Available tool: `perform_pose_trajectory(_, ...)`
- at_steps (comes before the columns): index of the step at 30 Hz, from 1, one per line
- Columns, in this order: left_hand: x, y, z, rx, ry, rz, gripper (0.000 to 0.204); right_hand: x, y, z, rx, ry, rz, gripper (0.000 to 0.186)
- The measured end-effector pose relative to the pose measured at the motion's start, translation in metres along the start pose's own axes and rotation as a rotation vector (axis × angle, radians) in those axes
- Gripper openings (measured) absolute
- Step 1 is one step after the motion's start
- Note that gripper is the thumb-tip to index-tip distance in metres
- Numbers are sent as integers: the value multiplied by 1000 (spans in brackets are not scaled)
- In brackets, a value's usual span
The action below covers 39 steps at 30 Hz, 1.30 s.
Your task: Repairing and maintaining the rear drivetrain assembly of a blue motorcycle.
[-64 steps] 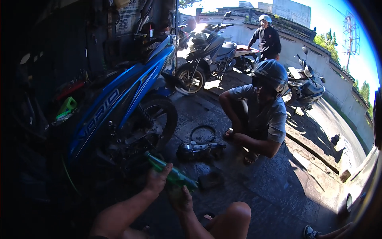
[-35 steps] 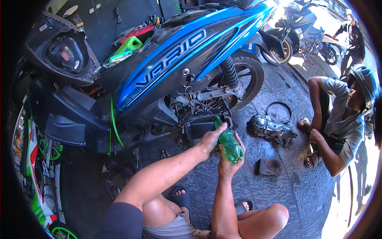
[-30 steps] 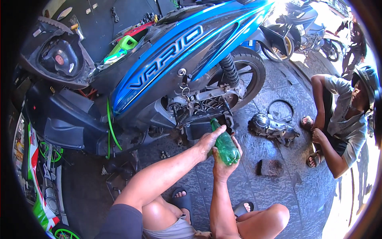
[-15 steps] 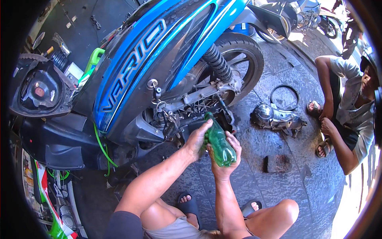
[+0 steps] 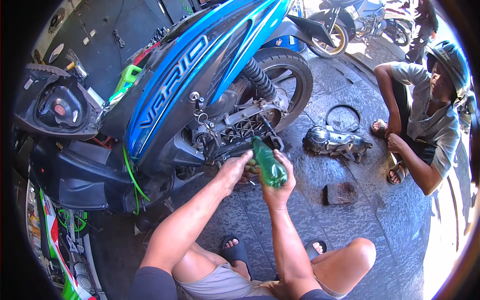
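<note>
A green clear plastic bottle (image 5: pixel 270 167) is tilted, its neck pointing toward the scooter's rear engine area (image 5: pixel 240 127). My right hand (image 5: pixel 278 192) is closed around the bottle's lower part, the thumb side showing on its right. Close against the bottle's left side is my left hand (image 5: pixel 232 172), thumb up near the neck and fingers curled. Something small and pale shows by those fingers, too small to make out. The blue and black scooter (image 5: pixel 175 85) stands in front of me, with its rear wheel (image 5: pixel 300 82) and shock spring (image 5: pixel 260 80) exposed. A key bunch (image 5: pixel 207 132) hangs at its side.
On the dark tiled floor lie a metal engine cover (image 5: pixel 337 142), a black ring-shaped belt (image 5: pixel 343 119) and a dark block (image 5: pixel 341 193). A helmeted person (image 5: pixel 425 120) squats at the right, hands together. The removed seat section (image 5: pixel 57 107) is at the left. Motorcycles (image 5: pixel 345 25) stand behind.
The view has shifted, so the scene sits a little up and left. The bottle has tilted more toward the scooter, and my left hand has drawn slightly away from its side.
</note>
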<state>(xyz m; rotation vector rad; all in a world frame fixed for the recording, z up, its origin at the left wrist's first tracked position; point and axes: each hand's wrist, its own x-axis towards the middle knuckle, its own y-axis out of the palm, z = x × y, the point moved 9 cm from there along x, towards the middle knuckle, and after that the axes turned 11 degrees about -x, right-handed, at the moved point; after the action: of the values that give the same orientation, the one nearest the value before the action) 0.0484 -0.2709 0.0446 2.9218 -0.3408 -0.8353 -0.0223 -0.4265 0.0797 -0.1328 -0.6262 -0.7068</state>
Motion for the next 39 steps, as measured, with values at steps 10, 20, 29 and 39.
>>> perform_pose_trajectory(10,-67,-117,-12,664,293,-175,44,16,2,11,-59,-162,134,49)
perform_pose_trajectory(20,-93,-248,-27,829,323,-854,38,14,18,16,-12,-226,238,65)
perform_pose_trajectory(29,-80,-270,-18,849,324,-838,38,7,10,-1,-16,-211,188,53)
perform_pose_trajectory(39,-66,-292,-10,806,395,-830,37,12,4,-2,78,-138,153,47)
